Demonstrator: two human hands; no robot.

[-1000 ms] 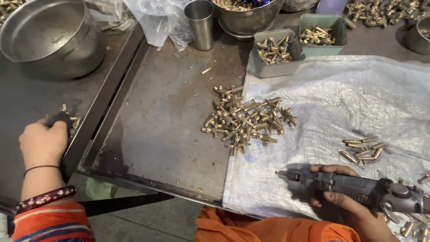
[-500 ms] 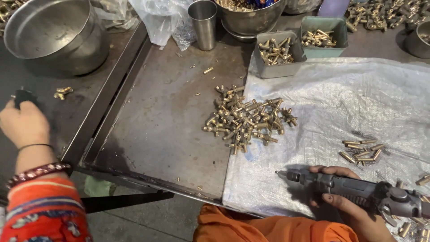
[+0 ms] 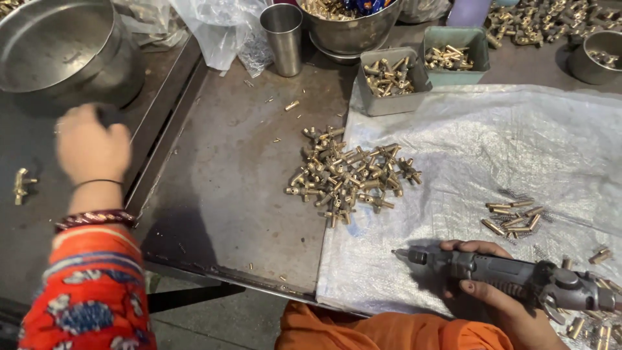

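In the head view, a grey rotary tool is gripped in the right hand, fingers wrapped around its body and its tip pointed left over the white sheet. The tool is held low and level above the near edge of the sheet, so that the bit lies within reach of the brass parts. It is not touching any part at this moment.

The left hand is raised over the dark bench at the left, just below the big steel bowl. It is blurred; something dark seems to be pinched at its fingertips, but what it is, or whether the hand is closed on it, cannot be told. A single brass fitting lies apart on the bench, left of that hand.

The main pile of fittings is heaped on the metal tray, half over the sheet's left edge, midway between the two hands. A smaller cluster is laid on the sheet just above the tool, kept separate from the heap. More parts are sorted into two small bins at the tray's far side, with a steel cup and another bowl behind them. The sheet is spread under the work, presumably to catch small pieces.
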